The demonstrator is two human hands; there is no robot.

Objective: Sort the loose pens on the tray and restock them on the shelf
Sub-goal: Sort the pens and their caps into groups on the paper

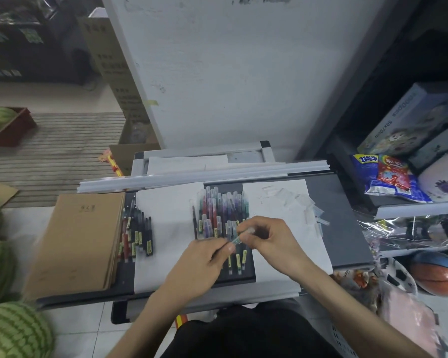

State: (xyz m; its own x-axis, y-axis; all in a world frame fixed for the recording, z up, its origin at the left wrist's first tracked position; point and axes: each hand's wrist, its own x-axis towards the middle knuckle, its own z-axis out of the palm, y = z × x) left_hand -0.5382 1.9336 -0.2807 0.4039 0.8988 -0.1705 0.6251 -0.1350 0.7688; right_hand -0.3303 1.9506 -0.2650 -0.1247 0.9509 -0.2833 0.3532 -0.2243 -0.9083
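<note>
Currently sorting: the left hand (pixel 204 257) and right hand (pixel 267 239) each pinch an end of one pen (pixel 236 239) just below frame centre, above the middle pile (pixel 217 213) on the tray (pixel 347 228). Next it likely needs laying with its matching colour group.

Pens, loose: two groups are counted on one dark tray (pixel 347 228), a left group (pixel 137 233) of roughly ten and a centre group (pixel 217 215) of some twenty or more; exact totals cannot be told. One further pen (pixel 237 240) is pinched between two hands, the left hand (pixel 204 257) and the right hand (pixel 269 236).
Clear caps (pixel 295 202): one scattered heap, number not countable.
White paper sheets: two, a left sheet (pixel 166 228) and a right sheet (pixel 256 197).
Brown notebooks (pixel 80 241): one stack.
Watermelons (pixel 13 332): four are counted, one lying in the single red crate (pixel 13 135).
Basketball (pixel 435 277): one.
Snack bags: two, a blue bag (pixel 367 177) and a red bag (pixel 393 174).
</note>
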